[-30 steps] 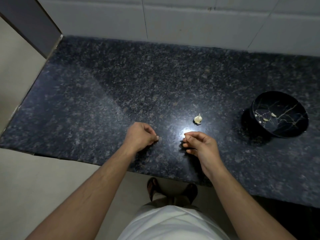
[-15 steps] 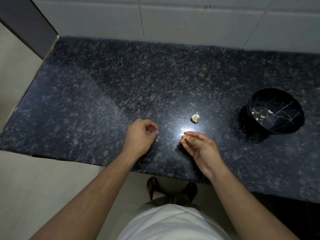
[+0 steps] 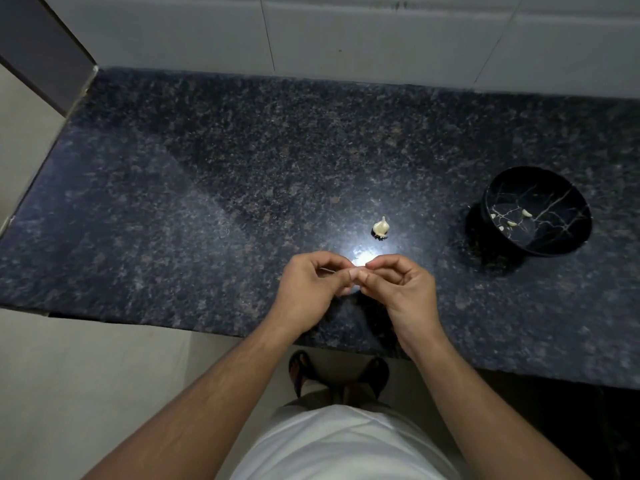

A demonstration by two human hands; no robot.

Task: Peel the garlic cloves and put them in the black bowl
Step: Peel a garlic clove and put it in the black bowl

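Your hands have come together since a moment ago, when they were apart over the surface; now your left hand and right hand meet fingertip to fingertip above the near edge. Both have curled fingers pinching one small pale thing at the meeting point, most likely a garlic clove, though it is nearly hidden by your fingers. A thin pale sliver juts from the left fingers; whether it is skin you cannot tell from here.

The surface is polished dark granite, speckled grey and brown, with a bright glare spot just beyond your fingertips. A little past that glare sits the remaining garlic piece, cream, bulbous and pointed at the top, resting alone on the stone.

Farther right, well apart from your hands, stands the black bowl, round and glossy with thin gold veins like cracked marble. Three small pale peeled cloves lie inside it. Behind everything runs a wall of large, smooth pale tiles.
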